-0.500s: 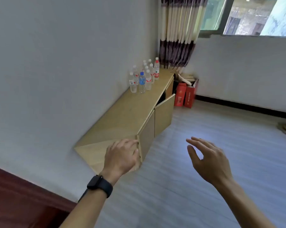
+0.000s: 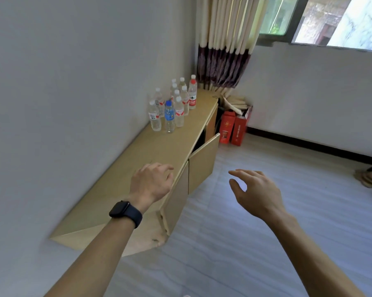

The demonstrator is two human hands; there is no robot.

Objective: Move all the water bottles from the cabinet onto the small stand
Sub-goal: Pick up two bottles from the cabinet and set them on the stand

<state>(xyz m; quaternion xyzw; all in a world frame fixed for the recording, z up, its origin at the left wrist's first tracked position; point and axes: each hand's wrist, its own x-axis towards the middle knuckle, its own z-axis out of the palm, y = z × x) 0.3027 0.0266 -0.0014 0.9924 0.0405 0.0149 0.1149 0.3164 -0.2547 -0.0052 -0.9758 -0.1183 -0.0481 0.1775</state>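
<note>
Several clear water bottles (image 2: 174,103) stand grouped at the far end of a long, low wooden cabinet (image 2: 151,155) set against the left wall. One has a blue cap and label (image 2: 169,116), and the tallest has a red cap and label (image 2: 192,95). My left hand (image 2: 153,182), with a dark watch on its wrist, hovers over the near part of the cabinet top with fingers loosely curled, holding nothing. My right hand (image 2: 255,194) floats over the floor to the right of the cabinet, fingers apart and empty. No small stand is in view.
Two cabinet doors (image 2: 203,161) hang ajar toward the room. Red boxes (image 2: 233,127) stand on the floor beyond the cabinet's far end, below a striped curtain (image 2: 225,46). A window sits at the top right. A sandal-like object (image 2: 369,175) lies at the right edge.
The view has come closer to the cabinet. My left hand has shifted forward along the cabinet top from the near corner, and my right hand has stayed open over the floor.
</note>
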